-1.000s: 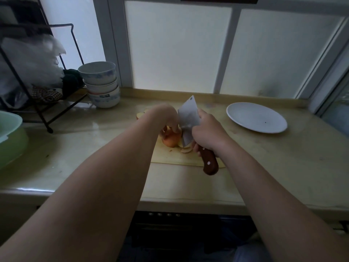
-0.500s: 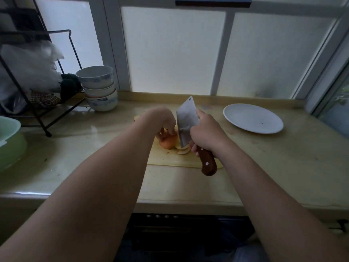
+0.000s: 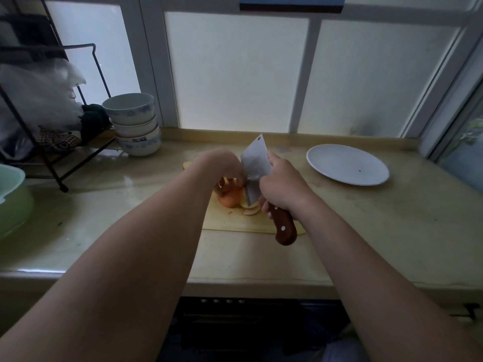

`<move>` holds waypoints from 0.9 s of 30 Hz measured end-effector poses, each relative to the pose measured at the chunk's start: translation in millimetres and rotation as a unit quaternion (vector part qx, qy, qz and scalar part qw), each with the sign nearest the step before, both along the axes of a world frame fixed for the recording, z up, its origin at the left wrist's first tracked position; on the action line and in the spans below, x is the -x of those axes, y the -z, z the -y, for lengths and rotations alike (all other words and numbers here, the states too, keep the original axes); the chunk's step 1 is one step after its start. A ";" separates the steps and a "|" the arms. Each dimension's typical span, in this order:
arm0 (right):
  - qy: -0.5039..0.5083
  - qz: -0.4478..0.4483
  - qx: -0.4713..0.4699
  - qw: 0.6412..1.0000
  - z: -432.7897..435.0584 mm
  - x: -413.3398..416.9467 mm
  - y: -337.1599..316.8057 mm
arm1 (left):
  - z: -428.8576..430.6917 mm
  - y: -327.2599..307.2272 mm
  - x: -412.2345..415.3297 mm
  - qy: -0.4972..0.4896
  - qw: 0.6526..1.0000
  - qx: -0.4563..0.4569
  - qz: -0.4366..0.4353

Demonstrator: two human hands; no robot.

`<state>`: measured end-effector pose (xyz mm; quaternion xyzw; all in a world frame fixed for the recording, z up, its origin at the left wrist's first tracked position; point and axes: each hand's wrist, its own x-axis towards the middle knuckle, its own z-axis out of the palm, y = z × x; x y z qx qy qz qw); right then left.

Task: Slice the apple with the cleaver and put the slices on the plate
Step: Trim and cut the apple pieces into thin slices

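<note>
An orange-red apple piece (image 3: 230,198) sits on the pale cutting board (image 3: 235,223) in the middle of the counter. My left hand (image 3: 222,165) holds it from above with curled fingers. My right hand (image 3: 281,188) grips the brown wooden handle of the cleaver (image 3: 254,165), whose blade stands against the apple's right side. A few cut slices (image 3: 251,209) lie on the board just under the blade. The white plate (image 3: 347,164) stands at the right, with no slices on it.
Stacked bowls (image 3: 134,124) stand at the back left beside a black wire rack (image 3: 52,152) with bags and cloths. A green basin (image 3: 11,197) sits at the far left edge. Another apple piece (image 3: 187,165) lies behind my left wrist. Frosted windows close the back.
The cleaver and both hands stay at the apple with only slight shifts; the blade sits a little lower against the fruit. The camera has tilted slightly.
</note>
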<state>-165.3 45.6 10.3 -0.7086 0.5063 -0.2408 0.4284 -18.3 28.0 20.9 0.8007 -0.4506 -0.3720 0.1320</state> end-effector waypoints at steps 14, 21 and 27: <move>-0.029 -0.043 -0.009 0.999 -17.2 7.6 -7.3 | 5.8 5.0 0.1 -0.004 1.000 -0.003 0.019; -0.032 -0.056 0.002 0.998 -13.1 -0.5 -6.5 | 10.3 10.0 -4.0 -0.008 1.000 0.015 0.027; -0.038 -0.079 0.013 0.996 -9.8 -6.9 -3.4 | 10.9 10.4 -4.4 -0.006 1.000 0.012 0.024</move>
